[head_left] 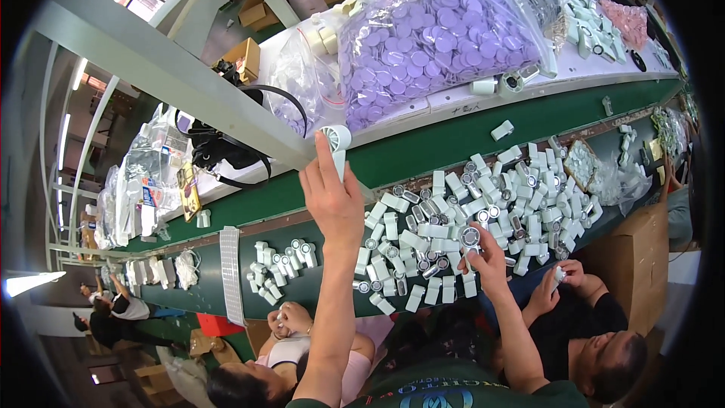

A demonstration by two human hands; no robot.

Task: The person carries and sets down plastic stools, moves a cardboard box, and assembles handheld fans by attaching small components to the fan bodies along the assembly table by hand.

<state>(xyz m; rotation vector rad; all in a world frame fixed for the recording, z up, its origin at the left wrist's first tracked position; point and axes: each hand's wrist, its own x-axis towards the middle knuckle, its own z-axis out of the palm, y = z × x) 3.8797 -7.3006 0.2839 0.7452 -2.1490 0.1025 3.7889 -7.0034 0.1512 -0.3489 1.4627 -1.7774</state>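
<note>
We grip a white fan unit in our left hand, the index finger extended along its round head. The unit is raised, its round head uppermost, and overlaps the lower end of the white beam in our view. We grip a second fan unit in our right hand, with its round grille exposed, at the near edge of the loose pile of pale housings on the bench.

To the left of our left forearm we see a smaller group of parts; farther left, a perforated strip lies across the bench. On the far side, beyond the green strip, a clear bag of purple discs rests on a white ledge. At near right, a co-worker's hands hold a small pale part.
</note>
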